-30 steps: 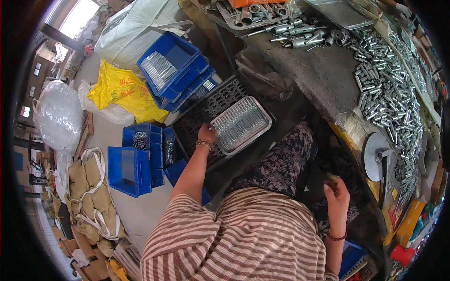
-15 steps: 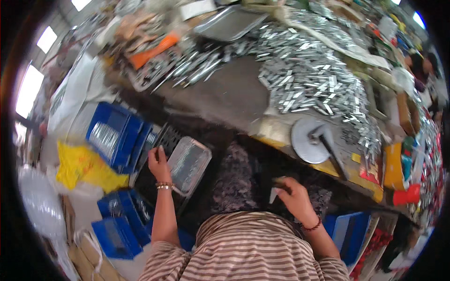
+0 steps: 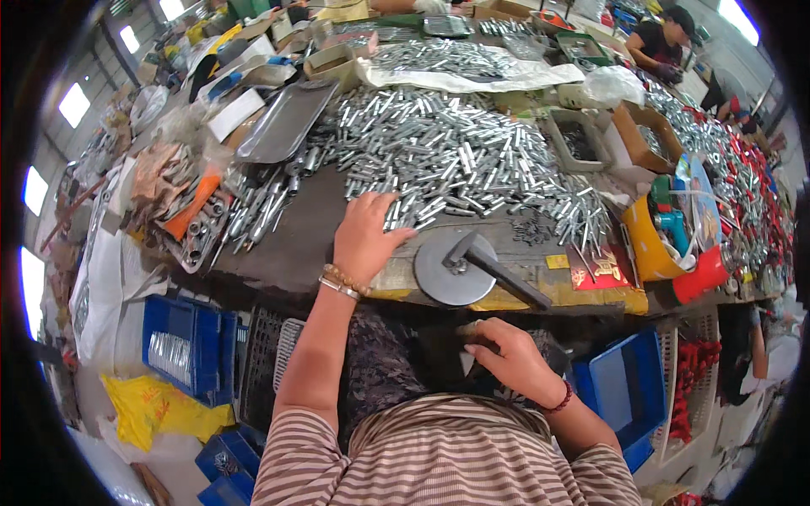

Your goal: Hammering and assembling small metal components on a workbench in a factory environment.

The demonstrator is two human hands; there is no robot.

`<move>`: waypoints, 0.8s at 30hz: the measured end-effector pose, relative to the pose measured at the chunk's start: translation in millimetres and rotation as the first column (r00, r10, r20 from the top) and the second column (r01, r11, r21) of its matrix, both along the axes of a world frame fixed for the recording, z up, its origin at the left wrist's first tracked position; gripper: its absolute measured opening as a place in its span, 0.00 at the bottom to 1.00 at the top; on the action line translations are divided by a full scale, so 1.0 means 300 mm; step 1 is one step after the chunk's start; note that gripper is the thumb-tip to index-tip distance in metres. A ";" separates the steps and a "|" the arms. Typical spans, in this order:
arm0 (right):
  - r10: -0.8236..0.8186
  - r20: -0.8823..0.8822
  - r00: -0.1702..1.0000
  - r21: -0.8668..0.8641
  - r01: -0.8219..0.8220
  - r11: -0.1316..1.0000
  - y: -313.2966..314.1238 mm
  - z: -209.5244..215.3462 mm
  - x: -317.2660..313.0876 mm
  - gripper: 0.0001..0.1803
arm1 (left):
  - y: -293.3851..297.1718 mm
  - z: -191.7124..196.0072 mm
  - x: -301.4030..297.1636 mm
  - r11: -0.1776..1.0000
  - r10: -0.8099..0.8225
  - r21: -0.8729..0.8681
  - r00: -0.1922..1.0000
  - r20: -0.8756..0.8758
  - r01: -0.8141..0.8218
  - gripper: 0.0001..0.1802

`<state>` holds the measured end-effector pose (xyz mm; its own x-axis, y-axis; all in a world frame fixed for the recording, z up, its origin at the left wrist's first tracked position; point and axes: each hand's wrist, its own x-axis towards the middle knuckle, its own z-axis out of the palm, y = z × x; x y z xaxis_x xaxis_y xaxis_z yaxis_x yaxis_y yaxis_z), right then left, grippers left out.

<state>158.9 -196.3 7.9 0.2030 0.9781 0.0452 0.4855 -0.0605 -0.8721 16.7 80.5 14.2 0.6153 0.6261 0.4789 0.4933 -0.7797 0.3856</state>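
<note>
My left hand (image 3: pixel 369 234) reaches over the bench with thumb and fingers apart. Its fingertips are at the near left edge of a large heap of shiny metal rods (image 3: pixel 460 160). Low in front of my body, below the bench edge, my right hand (image 3: pixel 513 358) has its fingers closed on a small pale flat piece (image 3: pixel 467 363), whose kind I cannot make out. Between the hands, a round metal disc (image 3: pixel 434 282) lies on the bench. A hammer (image 3: pixel 506 280) rests across it, its dark handle pointing to the near right.
Left on the bench are a metal tray (image 3: pixel 287 122), an orange tool handle (image 3: pixel 192 209) and several sockets. A yellow container (image 3: pixel 650 240) stands at right. Blue bins (image 3: pixel 181 346) are low left, another blue bin (image 3: pixel 623 384) low right. A co-worker (image 3: pixel 662 42) is far right.
My left hand has moved from beside the low tray at left up to the metal rods on the bench. My right hand stays low with the pale piece. The view has shifted.
</note>
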 end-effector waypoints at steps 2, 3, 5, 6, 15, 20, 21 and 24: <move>-0.051 0.013 0.999 -0.063 0.051 0.997 -0.039 0.013 0.030 0.15 | 0.013 -0.015 0.017 0.998 -0.038 -0.060 0.995 -0.087 0.033 0.28; -0.079 0.012 0.997 -0.064 0.079 0.995 -0.052 0.016 0.040 0.15 | 0.018 -0.025 0.023 0.996 -0.043 -0.087 0.996 -0.078 0.037 0.27; -0.085 0.002 0.996 -0.079 0.085 0.993 -0.076 0.023 0.059 0.15 | 0.021 -0.027 0.018 0.989 -0.027 -0.145 0.994 -0.102 0.012 0.25; -0.138 0.007 0.990 -0.090 0.138 0.986 -0.089 0.009 0.071 0.15 | 0.012 -0.012 0.011 0.984 -0.013 -0.177 0.991 -0.133 -0.010 0.24; -0.471 0.273 0.839 0.207 0.427 0.880 -0.103 0.078 0.280 0.08 | -0.016 -0.006 -0.049 0.953 0.108 -0.286 0.994 0.025 -0.097 0.10; -0.548 0.679 0.490 0.303 0.493 0.816 -0.027 0.034 0.464 0.14 | -0.125 0.031 -0.056 0.894 0.040 -0.438 0.959 0.280 0.090 0.10; -0.500 0.731 0.464 0.227 0.525 0.820 -0.026 0.017 0.482 0.15 | -0.158 0.076 -0.032 0.928 -0.043 -0.355 0.979 0.200 0.114 0.10; -0.384 0.820 0.424 0.106 0.547 0.831 -0.012 0.011 0.507 0.18 | -0.212 0.102 -0.028 0.909 -0.140 -0.371 0.978 0.155 0.189 0.09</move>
